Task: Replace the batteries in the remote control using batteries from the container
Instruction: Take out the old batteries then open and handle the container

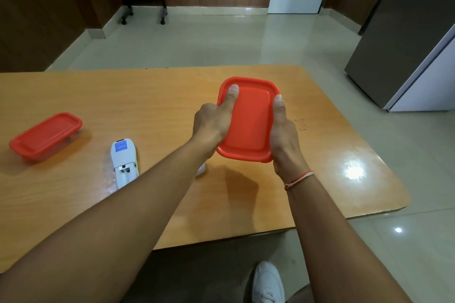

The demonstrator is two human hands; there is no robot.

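I hold a container with a red lid [250,120] above the wooden table [320,155]. My left hand [213,125] grips its left side with the thumb on the lid. My right hand [284,135] grips its right side, thumb along the lid's edge. The container's body is hidden under the lid and my hands. A white remote control [123,162] lies face down on the table to the left, its battery compartment open and looking empty. A small white piece [201,169] shows just under my left wrist.
A second red-lidded container [45,136] sits shut at the table's far left. A dark fridge [403,39] stands to the right of the table. My white shoe [267,283] shows below the near table edge.
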